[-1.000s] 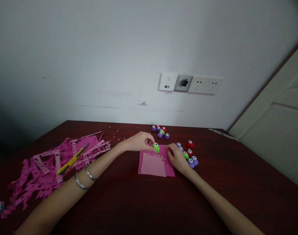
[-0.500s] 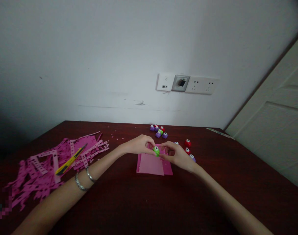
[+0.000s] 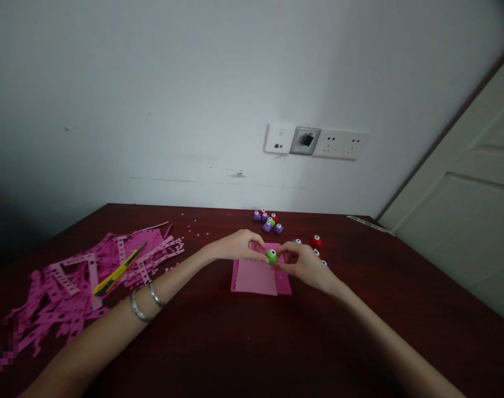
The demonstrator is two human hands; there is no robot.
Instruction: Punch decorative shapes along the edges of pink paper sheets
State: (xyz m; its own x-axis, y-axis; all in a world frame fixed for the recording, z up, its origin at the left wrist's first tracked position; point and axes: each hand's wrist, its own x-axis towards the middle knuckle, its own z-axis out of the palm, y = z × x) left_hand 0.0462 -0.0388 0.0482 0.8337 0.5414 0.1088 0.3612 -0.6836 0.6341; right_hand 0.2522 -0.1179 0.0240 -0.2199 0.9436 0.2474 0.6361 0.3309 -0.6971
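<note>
A small green craft punch [image 3: 271,256] with a white top is pinched between my two hands, over the upper part of the pink paper. My left hand [image 3: 244,245] reaches it from the left, fingers closed against its side. From the right, my right hand [image 3: 304,265] closes thumb and fingers on its other side. Beneath lies the folded pink paper [image 3: 256,277], a paler sheet over a darker one. Whether the paper sits in the punch's slot cannot be made out.
Several purple, red and green punches [image 3: 267,226] cluster near the wall; others, including a red punch [image 3: 316,241], stand beside my right hand. At left, a yellow utility knife [image 3: 117,272] rests on punched pink paper scraps [image 3: 75,293]. A patterned strip [image 3: 370,224] lies at the back right.
The green punch has shifted slightly to the right along the paper, with both hands still on it. My right hand now covers more of the punches beside it.
</note>
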